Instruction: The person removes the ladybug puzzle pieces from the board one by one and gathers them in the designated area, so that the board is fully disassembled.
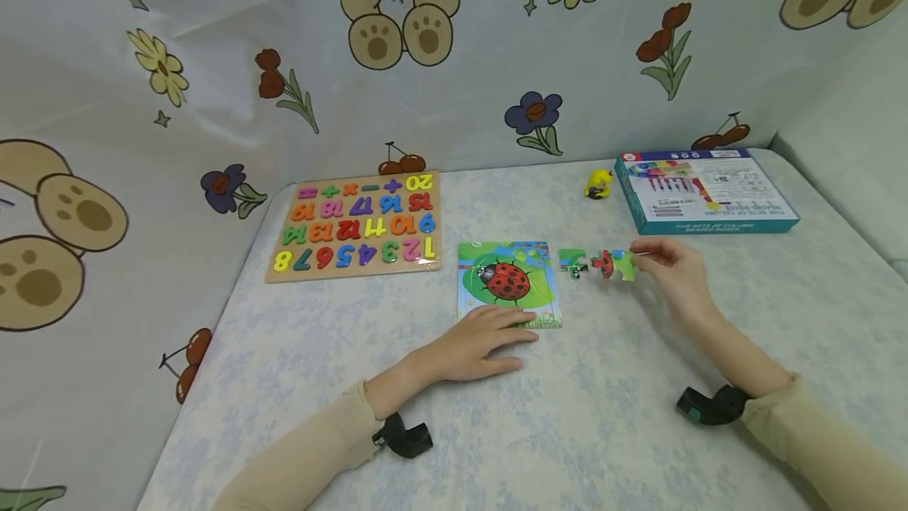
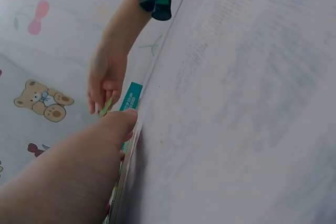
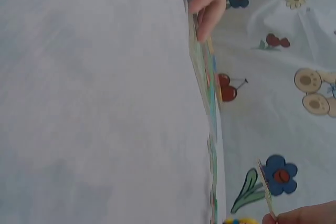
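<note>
The ladybug puzzle board [image 1: 505,281] lies flat on the table. My left hand [image 1: 485,344] rests on its lower edge with the fingers spread and fairly straight. To the right of the board, my right hand [image 1: 674,270] pinches a green puzzle piece [image 1: 624,265] between thumb and fingertips. In the right wrist view this thin piece [image 3: 266,187] stands up from the fingertips, raised over the table. Left of it are a red puzzle piece [image 1: 603,263], overlapped by the held one in the head view, and a green and black puzzle piece [image 1: 573,262] beside the board.
A wooden number board [image 1: 355,227] with colourful digits lies at the back left. At the back right lies a teal and white box [image 1: 709,194], with a small yellow toy [image 1: 599,184] to its left. A printed cloth [image 1: 482,61] hangs behind the table.
</note>
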